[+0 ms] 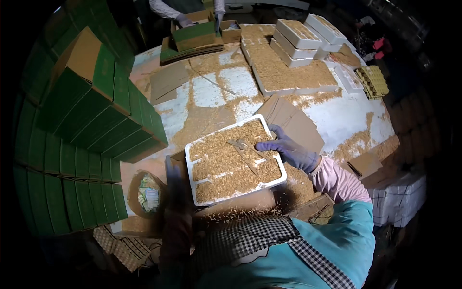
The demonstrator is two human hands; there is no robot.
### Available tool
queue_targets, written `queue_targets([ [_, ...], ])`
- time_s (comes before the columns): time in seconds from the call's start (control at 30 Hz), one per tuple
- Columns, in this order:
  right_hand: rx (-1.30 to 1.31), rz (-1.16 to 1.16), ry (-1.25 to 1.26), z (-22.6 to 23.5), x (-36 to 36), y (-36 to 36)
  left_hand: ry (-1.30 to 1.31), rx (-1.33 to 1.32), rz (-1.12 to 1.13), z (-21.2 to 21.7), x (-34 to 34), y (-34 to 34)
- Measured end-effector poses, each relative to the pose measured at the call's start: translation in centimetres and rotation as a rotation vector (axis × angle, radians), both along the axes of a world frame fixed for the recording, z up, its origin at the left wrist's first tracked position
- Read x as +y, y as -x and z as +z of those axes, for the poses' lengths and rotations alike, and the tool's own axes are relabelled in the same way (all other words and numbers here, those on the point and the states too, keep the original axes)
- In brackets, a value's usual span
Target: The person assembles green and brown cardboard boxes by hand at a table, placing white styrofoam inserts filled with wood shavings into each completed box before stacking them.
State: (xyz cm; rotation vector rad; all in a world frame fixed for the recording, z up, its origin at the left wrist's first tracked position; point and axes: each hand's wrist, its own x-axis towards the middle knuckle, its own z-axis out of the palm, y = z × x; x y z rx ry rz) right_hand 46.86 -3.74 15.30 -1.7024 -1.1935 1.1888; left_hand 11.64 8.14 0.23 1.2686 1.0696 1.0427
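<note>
A white foam tray [284, 179] filled with straw-coloured husks is in front of me, slightly tilted. My right hand [291, 149], in a purple-grey glove, grips its right rim, with the thumb over the husks. My left hand [177, 176], gloved and blurred in shadow, is by the tray's left side; its fingers are not clear. On the husks, near my right thumb, lies a metal tool that looks like scissors [237, 143]. Loose husks [250, 211] scatter in the air below the near rim. A cardboard box partly shows beneath the tray.
Green cartons [96, 115] stand stacked at left, above a round container [148, 196] holding packets. Flat cardboard [293, 118] lies beyond the tray. Husk-filled foam trays [293, 72] and stacked white boxes [298, 36] are farther back. Another person's gloved hands [185, 20] work at a green carton.
</note>
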Motion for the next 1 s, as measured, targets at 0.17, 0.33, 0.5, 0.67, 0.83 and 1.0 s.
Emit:
queue_targets([
  [0.17, 0.265, 0.034, 0.166, 2.6, 2.8, 2.9, 0.233, -0.416, -0.175, 0.2, 2.0, -1.8],
  [0.33, 0.034, 0.093, 0.108, -0.5, 4.7, 4.1, 0.380, -0.787, -0.244, 0.9, 1.4, -0.3],
  [0.5, 0.151, 0.263, 0.125, -1.4, 4.2, 6.9, 0.474, -0.937, -0.096, -1.7, 1.7, 1.8],
  [0.67, -0.137, 0.346, 0.178, -5.8, 2.9, 4.0, -0.155, 0.330, 0.002, 3.0, -0.9, -1.5],
  [0.83, -1.111, 0.379, 0.215, -3.5, 4.3, 10.9, -0.471, 0.511, 0.089, -1.6, 2.2, 10.4],
  [1.0, -0.331, -0.308, -1.155, 0.6, 0.7, 20.7, -0.150, 0.900, 0.198, -9.4, 2.0, 25.2],
])
